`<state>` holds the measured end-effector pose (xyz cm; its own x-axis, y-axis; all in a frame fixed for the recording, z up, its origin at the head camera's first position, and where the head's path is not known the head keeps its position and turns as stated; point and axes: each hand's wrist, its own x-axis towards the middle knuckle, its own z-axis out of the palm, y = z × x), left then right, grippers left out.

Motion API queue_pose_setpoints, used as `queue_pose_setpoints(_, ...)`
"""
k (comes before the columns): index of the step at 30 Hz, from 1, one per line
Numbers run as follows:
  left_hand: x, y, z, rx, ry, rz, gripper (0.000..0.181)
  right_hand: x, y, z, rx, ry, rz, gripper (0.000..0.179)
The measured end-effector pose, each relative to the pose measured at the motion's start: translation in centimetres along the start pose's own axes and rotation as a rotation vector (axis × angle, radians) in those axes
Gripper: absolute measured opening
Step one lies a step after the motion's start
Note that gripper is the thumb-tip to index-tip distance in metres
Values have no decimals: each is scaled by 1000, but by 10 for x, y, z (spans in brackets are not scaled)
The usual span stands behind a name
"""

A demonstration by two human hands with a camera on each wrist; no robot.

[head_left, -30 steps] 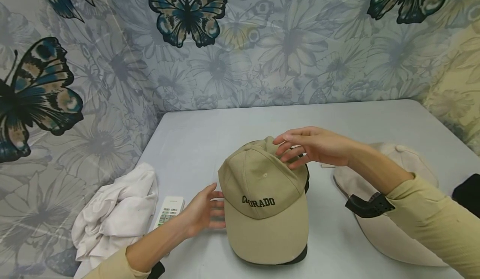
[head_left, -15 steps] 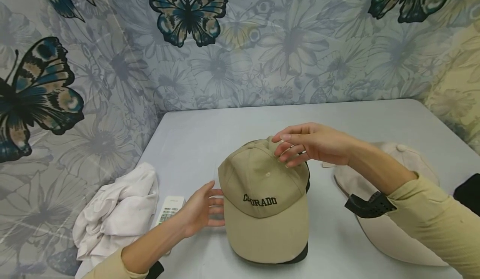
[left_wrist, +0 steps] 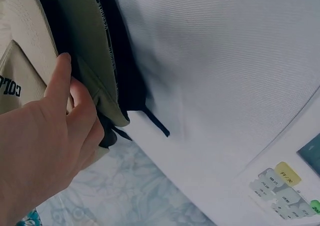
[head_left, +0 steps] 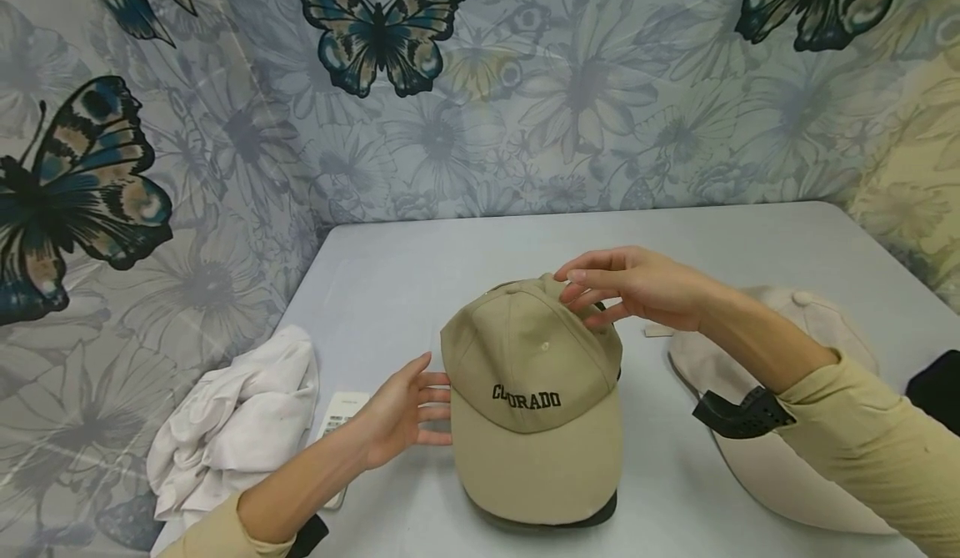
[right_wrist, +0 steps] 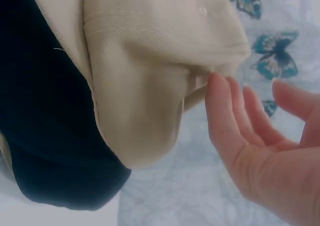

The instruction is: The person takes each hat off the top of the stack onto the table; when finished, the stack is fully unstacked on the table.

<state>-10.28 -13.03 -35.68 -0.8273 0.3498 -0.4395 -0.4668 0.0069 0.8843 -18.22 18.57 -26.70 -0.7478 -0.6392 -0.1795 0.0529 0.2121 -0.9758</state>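
A khaki baseball cap (head_left: 536,466) with dark lettering on its front stands in the middle of the table, brim toward me. Under its brim shows the black edge of another cap (head_left: 602,512); in the right wrist view dark fabric (right_wrist: 50,116) lies beneath the khaki cloth. My left hand (head_left: 397,416) is at the left side with its fingers extended, the tips at the cap's edge. Layered cap rims lie by those fingers (left_wrist: 62,78) in the left wrist view. My right hand (head_left: 648,287) hovers at the crown's back right, fingers loosely bent, fingertips right at the cloth.
Left of the caps lie a crumpled white cloth (head_left: 255,416) and a white remote control (head_left: 343,406), partly behind my left forearm. On the right, a pale cap (head_left: 795,466) sits under my right forearm, with a small tag (head_left: 658,332) by it. A butterfly-patterned backdrop (head_left: 585,99) rises behind the table (head_left: 420,258).
The khaki cap has shifted slightly to the right and turned a little, its lettering moving right. My right hand has drifted slightly; my left hand stays beside the cap.
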Motion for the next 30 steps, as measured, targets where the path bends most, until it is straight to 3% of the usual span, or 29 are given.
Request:
queue_pose_setpoints(13, -7, 3, -1, -17, -7, 0, 74, 2, 4, 1, -140, -18, 54, 37)
queue_pose_setpoints(30, -12, 2, -2, -61, -25, -28, 76, -5, 1, 4, -174, 44, 79, 37)
